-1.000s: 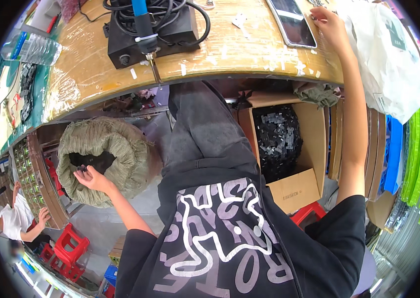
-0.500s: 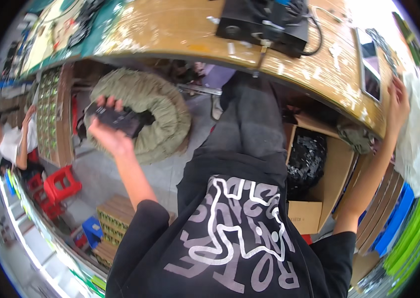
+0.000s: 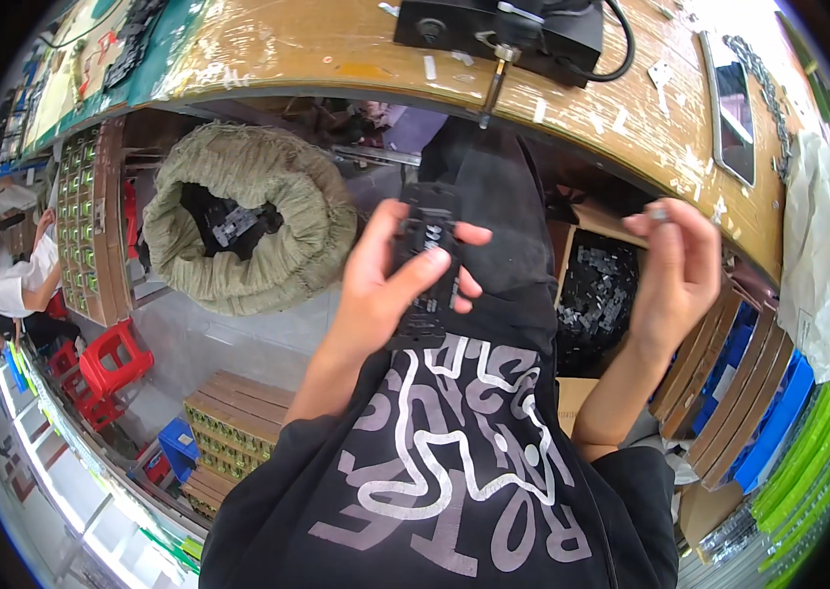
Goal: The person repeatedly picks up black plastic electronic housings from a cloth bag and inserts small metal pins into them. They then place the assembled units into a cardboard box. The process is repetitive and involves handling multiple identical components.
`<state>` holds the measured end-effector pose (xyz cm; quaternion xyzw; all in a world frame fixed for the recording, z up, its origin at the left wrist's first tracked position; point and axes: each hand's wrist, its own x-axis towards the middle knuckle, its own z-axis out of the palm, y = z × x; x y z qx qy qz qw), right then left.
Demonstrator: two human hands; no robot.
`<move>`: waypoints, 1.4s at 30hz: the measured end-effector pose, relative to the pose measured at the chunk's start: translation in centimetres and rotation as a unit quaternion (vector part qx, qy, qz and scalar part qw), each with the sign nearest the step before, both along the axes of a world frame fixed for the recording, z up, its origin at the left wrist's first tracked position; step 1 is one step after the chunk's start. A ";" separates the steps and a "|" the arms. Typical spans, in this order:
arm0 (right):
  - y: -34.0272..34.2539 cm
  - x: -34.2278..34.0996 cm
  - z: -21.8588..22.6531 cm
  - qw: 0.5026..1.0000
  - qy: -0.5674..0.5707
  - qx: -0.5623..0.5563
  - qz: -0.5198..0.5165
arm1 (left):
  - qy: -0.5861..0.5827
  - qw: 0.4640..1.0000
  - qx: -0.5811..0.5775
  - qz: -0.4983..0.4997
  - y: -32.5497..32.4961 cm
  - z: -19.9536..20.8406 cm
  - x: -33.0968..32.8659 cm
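Nearest the camera, above the lap, the left hand [image 3: 386, 285] is closed around a stack of black plastic parts [image 3: 427, 257], thumb across the front and fingers curled behind, holding the stack upright just over the dark printed shirt [image 3: 444, 471]. At about three o'clock from it, the right hand [image 3: 675, 270] is raised with its fingertips pinched on a small pale piece [image 3: 658, 211] — too small to tell what it is. Judging by this, the step in hand is the bringing together of the two: the stack is fetched and presented, and the pinched piece waits to meet it; the next move would call for lining the small piece up with the top part while the left hand keeps the stack steady. Below the right hand, a cardboard box [image 3: 572, 383] holds more dark parts. Farther out, at ten o'clock from the left hand, a rolled-down woven sack [image 3: 268, 265] on the floor holds further black parts. Farthest, at twelve o'clock, the wooden tabletop [image 3: 317, 49] carries a black machine [image 3: 494, 29] with a cable, and a phone [image 3: 732, 108] lies toward one o'clock — another person sits at far nine o'clock.
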<state>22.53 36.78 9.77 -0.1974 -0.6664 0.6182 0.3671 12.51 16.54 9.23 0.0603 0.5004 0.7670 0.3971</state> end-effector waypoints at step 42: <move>-2.3 -0.6 -1.7 0.944 -0.099 0.199 0.246 | 0.090 0.946 -0.136 -0.281 1.9 0.3 1.0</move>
